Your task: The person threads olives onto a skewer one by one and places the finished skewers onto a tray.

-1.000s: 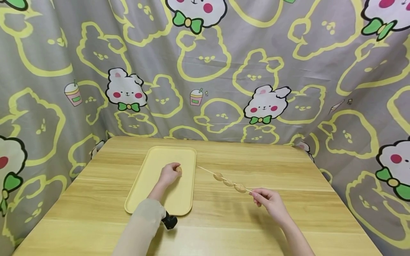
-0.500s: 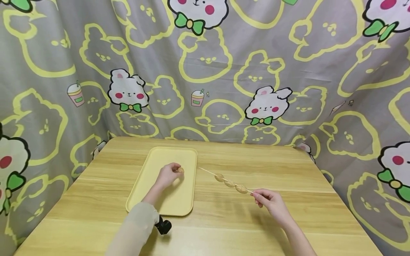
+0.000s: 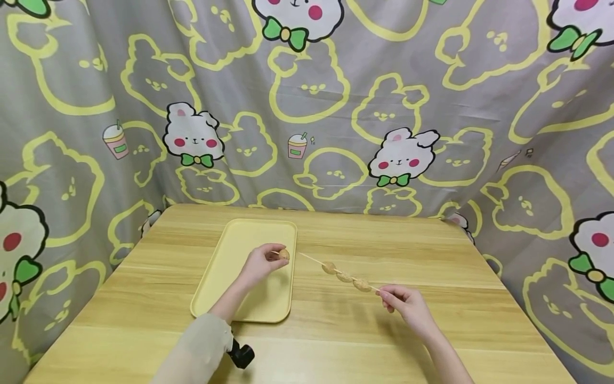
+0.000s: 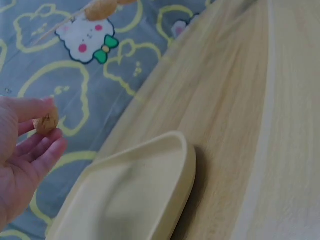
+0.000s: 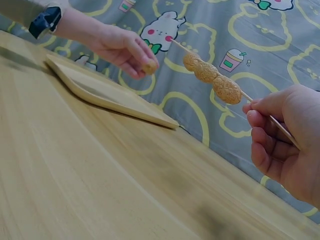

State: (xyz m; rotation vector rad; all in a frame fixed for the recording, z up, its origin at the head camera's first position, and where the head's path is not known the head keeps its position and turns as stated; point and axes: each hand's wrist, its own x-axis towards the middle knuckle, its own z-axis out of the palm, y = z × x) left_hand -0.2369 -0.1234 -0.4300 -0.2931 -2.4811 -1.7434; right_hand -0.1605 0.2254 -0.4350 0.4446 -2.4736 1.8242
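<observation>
My left hand (image 3: 259, 266) pinches a small round brown ball (image 3: 284, 255) between thumb and fingers, above the right side of a yellow tray (image 3: 225, 290). Up close in the left wrist view, the ball (image 4: 46, 122) has a rough, creased surface. My right hand (image 3: 408, 306) grips the near end of a thin wooden skewer (image 3: 310, 258) with thumb and fingertips. Threaded on it are three brown balls (image 5: 226, 90) with the same rough texture. The bare pointed tip of the skewer slants up and left, a short gap from the held ball.
A wooden table (image 3: 384, 341) lies under both hands, with the tray on its left half. Behind it hangs a grey curtain (image 3: 326, 64) with cartoon bears. A black device (image 3: 241, 356) is strapped at the left wrist.
My left hand has lifted the ball and moved it right across the tray, nearer the skewer tip. The right hand and skewer have hardly moved.
</observation>
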